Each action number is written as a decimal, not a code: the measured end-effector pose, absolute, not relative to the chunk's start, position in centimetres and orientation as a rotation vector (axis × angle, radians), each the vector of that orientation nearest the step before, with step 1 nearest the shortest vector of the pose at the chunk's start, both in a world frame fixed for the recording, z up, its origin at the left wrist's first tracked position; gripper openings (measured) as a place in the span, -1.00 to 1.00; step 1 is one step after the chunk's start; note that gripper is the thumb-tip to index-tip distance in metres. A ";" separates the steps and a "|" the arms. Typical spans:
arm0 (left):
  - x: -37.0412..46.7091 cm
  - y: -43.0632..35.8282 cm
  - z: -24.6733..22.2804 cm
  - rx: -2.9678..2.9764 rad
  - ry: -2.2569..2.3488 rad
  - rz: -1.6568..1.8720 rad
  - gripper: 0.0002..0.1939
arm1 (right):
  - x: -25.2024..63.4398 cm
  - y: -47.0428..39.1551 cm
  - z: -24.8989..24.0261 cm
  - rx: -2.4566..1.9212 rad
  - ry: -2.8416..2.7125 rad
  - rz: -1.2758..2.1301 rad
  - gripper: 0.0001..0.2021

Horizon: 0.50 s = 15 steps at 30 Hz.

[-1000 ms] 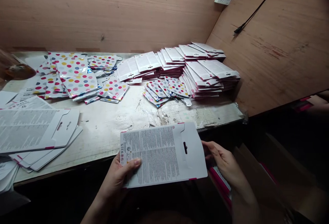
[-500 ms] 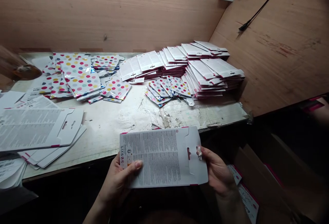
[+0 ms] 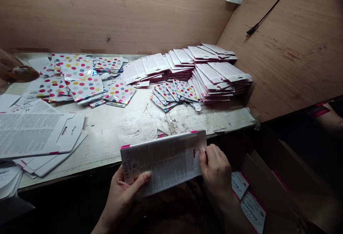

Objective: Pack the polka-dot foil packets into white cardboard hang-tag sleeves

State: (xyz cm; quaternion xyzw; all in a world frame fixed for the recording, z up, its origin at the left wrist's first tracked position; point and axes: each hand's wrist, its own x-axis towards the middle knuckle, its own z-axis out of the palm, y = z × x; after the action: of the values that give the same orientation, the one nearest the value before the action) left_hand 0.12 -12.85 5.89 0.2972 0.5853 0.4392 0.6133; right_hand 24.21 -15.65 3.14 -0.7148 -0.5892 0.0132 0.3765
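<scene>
A flat printed card package point(image 3: 166, 166) with pink edge marks and a hang slot is held in front of the bench, tilted so its upper long edge shows. My left hand point(image 3: 123, 191) grips its left end, thumb across the printed face and fingers behind. At the right end, my right hand point(image 3: 217, 169) is closed, thumb and fingers pinching a small white knotted cord point(image 3: 203, 149) at the card's hole. Most of the cord is hidden by the fingers.
Polka-dot foil packets point(image 3: 80, 73) lie on the white bench point(image 3: 120, 119). Stacked card packages point(image 3: 214, 73) fill its right back; loose cards point(image 3: 34, 133) lie at left. Below right stands a cardboard box point(image 3: 262, 169) near more packages point(image 3: 253, 209). Another person's hand point(image 3: 331, 117) shows far right.
The package has tilted, its upper edge now facing me more. My right hand has turned over and moved left, its fingers curling closed over the cord end. My left hand keeps its grip.
</scene>
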 end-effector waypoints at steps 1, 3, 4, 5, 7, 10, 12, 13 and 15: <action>0.4 -13.0 6.0 0.671 1.346 1.011 -0.55 | 24.1 -15.6 3.0 -1.809 -1.490 0.071 -0.75; 1.0 -13.1 6.1 0.612 1.324 0.998 -0.53 | 23.9 -15.7 2.6 -1.729 -1.301 0.218 -0.74; 1.2 -13.1 6.2 0.576 1.309 0.991 -0.51 | 23.7 -15.8 2.5 -1.668 -1.185 0.282 -0.74; 1.4 -13.1 6.3 0.544 1.294 0.985 -0.50 | 23.6 -15.9 2.3 -1.613 -1.093 0.302 -0.75; 1.7 -13.1 6.4 0.505 1.274 0.979 -0.49 | 23.4 -16.3 1.9 -1.546 -1.033 0.191 -0.79; 2.1 -13.2 6.6 0.508 1.259 0.978 -0.50 | 23.3 -16.7 1.7 -1.541 -1.054 -0.003 -0.85; 2.3 -13.4 6.7 0.536 1.260 0.978 -0.50 | 23.4 -16.9 1.9 -1.571 -0.969 0.068 -0.85; 2.4 -13.5 6.6 0.553 1.265 0.975 -0.50 | 23.6 -17.0 2.2 -1.580 -0.916 0.107 -0.84; 2.3 -13.6 6.5 0.587 1.284 0.967 -0.50 | 24.2 -17.2 3.1 -1.593 -0.878 0.046 -0.85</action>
State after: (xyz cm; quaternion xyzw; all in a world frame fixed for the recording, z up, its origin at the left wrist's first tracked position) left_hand 2.32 -13.63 6.45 0.2588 0.5667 0.4265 0.6557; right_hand 24.24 -17.25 3.12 -0.6910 -0.3810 0.0198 0.6139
